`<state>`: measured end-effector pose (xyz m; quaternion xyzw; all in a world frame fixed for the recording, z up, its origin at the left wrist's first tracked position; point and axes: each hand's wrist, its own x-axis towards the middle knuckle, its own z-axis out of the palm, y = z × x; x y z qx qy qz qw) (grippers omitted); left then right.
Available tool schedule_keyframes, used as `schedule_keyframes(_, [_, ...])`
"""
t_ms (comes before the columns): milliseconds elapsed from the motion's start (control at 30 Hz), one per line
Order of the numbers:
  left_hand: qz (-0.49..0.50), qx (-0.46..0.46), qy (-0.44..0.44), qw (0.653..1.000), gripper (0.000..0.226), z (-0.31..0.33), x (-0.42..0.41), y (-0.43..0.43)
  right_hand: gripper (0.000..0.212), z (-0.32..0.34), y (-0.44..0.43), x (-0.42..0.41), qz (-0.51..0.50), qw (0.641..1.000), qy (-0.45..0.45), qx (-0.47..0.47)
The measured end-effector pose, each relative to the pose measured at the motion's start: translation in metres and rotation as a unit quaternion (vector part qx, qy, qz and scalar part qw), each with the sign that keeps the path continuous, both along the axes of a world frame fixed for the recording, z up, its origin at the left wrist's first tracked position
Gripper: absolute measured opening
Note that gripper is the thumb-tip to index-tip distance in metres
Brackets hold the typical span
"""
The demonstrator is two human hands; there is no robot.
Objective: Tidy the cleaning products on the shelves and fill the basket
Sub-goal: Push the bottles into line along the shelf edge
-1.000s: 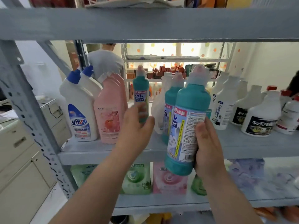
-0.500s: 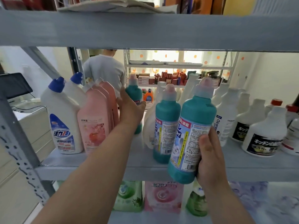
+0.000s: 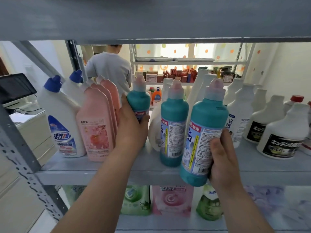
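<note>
Teal bottles are what we are sorting on the middle shelf (image 3: 104,172). Our left hand (image 3: 133,126) is clenched around the far teal bottle (image 3: 138,101), which stands toward the back just right of the pink bottles (image 3: 96,125). Our right hand (image 3: 222,160) grasps the near teal bottle (image 3: 202,140) low on its body; it is tilted, its base hanging just off the shelf's front edge. A third teal bottle (image 3: 173,125) stands upright on the shelf between the two.

To do this step well, we would judge it best to draw the far bottle forward into line with the standing one, then set the tilted bottle down upright beside them, base fully on the shelf and labels facing out. The far grip sits high on a narrow bottle among close neighbours, so a slow pull should keep the pink bottles from toppling. No basket is in view.

As for writing, the teal labels carry Japanese text with "除菌" on a red band. A white bottle with a blue cap (image 3: 62,121) reads "活力28". A white bottle on the right (image 3: 239,118) shows "Oil", the rest unclear. Black labels on the white jugs (image 3: 282,138) bear katakana beginning "キッチン".
</note>
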<state>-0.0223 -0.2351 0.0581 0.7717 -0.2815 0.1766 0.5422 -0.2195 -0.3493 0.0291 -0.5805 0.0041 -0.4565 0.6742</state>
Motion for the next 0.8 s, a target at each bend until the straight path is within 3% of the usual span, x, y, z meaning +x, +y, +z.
schedule_keyframes(267, [-0.030,-0.004,-0.018,0.999,0.092,-0.009,-0.049,0.046,0.068,-0.006,0.002,0.014,0.018,1.000,0.007,0.001])
schedule_keyframes(500, [-0.041,-0.020,-0.005,0.999,0.087,-0.012,-0.060,0.078,0.059,-0.009,0.017,0.021,0.014,1.000,0.013,-0.006])
schedule_keyframes(667, [-0.038,-0.037,0.006,0.999,0.085,-0.010,-0.067,0.107,0.075,-0.004,0.041,0.029,0.014,0.998,0.028,-0.047])
schedule_keyframes(800, [-0.026,-0.038,0.000,0.999,0.089,-0.010,-0.069,0.131,0.058,-0.006,0.062,0.037,0.000,0.994,0.043,-0.102])
